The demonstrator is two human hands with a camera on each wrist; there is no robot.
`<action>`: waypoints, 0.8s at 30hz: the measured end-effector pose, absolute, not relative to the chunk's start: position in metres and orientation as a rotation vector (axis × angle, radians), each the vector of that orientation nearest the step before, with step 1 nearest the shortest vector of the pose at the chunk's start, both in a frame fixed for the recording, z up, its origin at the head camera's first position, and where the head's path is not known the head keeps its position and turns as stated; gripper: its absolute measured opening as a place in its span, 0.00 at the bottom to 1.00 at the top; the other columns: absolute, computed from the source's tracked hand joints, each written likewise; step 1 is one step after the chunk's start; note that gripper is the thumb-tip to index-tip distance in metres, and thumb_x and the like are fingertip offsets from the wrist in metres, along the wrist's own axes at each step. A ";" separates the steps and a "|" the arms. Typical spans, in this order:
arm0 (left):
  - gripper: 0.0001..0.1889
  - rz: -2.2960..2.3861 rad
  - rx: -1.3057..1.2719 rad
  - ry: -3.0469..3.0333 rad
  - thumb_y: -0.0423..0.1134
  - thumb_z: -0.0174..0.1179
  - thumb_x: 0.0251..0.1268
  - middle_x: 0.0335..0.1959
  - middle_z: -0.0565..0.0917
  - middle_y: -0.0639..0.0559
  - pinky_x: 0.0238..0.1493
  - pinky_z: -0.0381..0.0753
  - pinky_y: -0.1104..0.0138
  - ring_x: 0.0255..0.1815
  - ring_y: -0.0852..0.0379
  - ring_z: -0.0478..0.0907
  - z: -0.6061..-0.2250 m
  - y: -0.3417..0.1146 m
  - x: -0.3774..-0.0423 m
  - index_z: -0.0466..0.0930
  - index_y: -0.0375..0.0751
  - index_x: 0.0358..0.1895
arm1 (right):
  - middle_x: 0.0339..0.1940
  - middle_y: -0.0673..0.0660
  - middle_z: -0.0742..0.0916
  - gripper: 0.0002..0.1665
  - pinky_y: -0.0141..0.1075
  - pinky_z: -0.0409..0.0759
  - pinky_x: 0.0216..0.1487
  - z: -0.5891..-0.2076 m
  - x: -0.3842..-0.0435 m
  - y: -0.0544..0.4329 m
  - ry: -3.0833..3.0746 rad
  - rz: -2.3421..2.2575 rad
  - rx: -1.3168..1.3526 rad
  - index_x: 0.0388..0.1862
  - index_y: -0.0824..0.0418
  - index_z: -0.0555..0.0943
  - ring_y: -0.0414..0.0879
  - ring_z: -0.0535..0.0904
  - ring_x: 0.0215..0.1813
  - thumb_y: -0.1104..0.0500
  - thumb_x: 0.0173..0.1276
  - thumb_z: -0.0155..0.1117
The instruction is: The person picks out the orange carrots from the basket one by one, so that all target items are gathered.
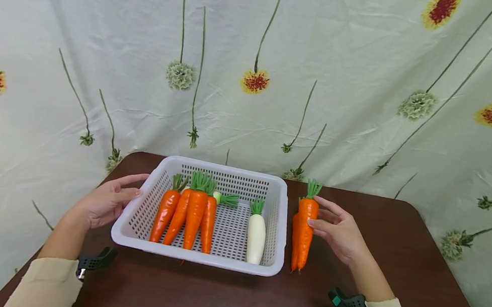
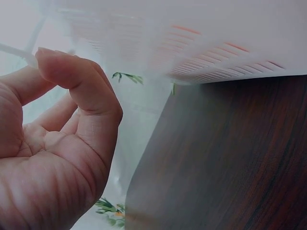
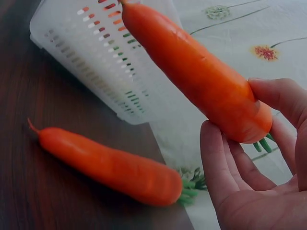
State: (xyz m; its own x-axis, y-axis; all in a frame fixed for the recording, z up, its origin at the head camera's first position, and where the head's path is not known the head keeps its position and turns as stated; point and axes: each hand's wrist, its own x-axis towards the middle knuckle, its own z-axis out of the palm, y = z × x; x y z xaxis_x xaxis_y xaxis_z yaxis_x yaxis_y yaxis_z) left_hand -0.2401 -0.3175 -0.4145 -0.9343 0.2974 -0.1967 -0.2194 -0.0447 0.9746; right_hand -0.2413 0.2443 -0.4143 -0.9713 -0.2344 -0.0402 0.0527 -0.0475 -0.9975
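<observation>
My right hand (image 1: 340,233) pinches a carrot (image 1: 306,226) near its leafy end, thumb on one side and fingers on the other. A second carrot (image 3: 112,167) lies on the table below, partly hidden behind the held one in the head view. At the left end of a white plastic basket (image 1: 197,258), my left hand (image 1: 106,201) holds the rim between thumb and fingers. Inside the basket, several carrots (image 1: 195,218) lie bunched at the left. A white radish (image 1: 256,238) is at the right, and another green-topped vegetable (image 1: 217,197) is mostly hidden behind the carrots.
The basket stands on a dark brown table (image 1: 193,299). Behind the table hangs a pale curtain (image 1: 331,46) with a flower print. Each wrist wears a black strap (image 1: 94,260).
</observation>
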 end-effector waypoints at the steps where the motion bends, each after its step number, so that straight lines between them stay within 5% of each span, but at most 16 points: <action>1: 0.33 2.046 0.081 1.884 0.35 0.52 0.80 0.52 0.87 0.59 0.51 0.88 0.49 0.50 0.54 0.88 -0.414 -0.317 -0.240 0.49 0.45 0.81 | 0.55 0.51 0.85 0.40 0.39 0.88 0.54 -0.416 -0.241 0.246 2.023 -2.129 -0.189 0.78 0.61 0.67 0.46 0.88 0.52 0.68 0.68 0.70; 24: 0.32 2.058 0.070 1.880 0.35 0.52 0.80 0.52 0.87 0.59 0.51 0.88 0.49 0.50 0.54 0.88 -0.414 -0.316 -0.240 0.52 0.46 0.81 | 0.50 0.49 0.87 0.39 0.38 0.89 0.51 -0.451 -0.249 0.286 2.032 -2.073 -0.120 0.76 0.61 0.70 0.45 0.88 0.48 0.70 0.67 0.70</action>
State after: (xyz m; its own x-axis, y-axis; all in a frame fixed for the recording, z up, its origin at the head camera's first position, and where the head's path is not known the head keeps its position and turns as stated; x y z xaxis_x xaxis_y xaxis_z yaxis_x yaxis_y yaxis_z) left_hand -0.2397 -0.3164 -0.4136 -0.9372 0.2877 -0.1972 -0.2224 -0.0573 0.9733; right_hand -0.2495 0.2864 -0.4509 -0.9688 -0.2241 -0.1057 0.1101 -0.0074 -0.9939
